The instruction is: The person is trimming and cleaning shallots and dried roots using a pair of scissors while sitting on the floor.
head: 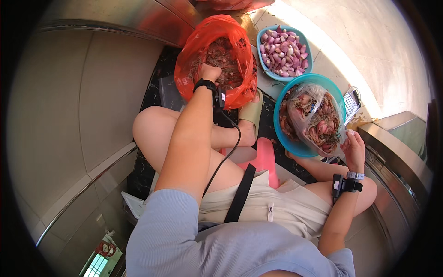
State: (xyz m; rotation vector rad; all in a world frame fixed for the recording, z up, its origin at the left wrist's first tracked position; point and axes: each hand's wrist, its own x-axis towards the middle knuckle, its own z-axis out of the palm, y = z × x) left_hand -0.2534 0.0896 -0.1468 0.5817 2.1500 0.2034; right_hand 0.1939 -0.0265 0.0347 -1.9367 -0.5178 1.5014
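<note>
My left hand (210,73) reaches into an open red plastic bag (185,74). Inside that bag lies a mass of dry, brownish-red skins and root scraps (226,52). The fingers are partly hidden among the scraps, so whether they hold anything is unclear. On the right, my right hand (353,147) pinches the edge of a clear plastic bag (313,104) between thumb and fingers. Unpeeled shallots (322,127) with dry roots fill this bag. It rests in a round teal basin (279,130), over loose reddish-brown skins (286,119).
Peeled shallots (283,52) fill a light blue basin (309,57) beyond the teal one. A metal grater-like tool (351,104) lies right of the teal basin. A pink plastic stool (265,155) shows between my legs. Cabinet panels (55,100) stand close on the left; a cable (235,142) hangs from my left wrist.
</note>
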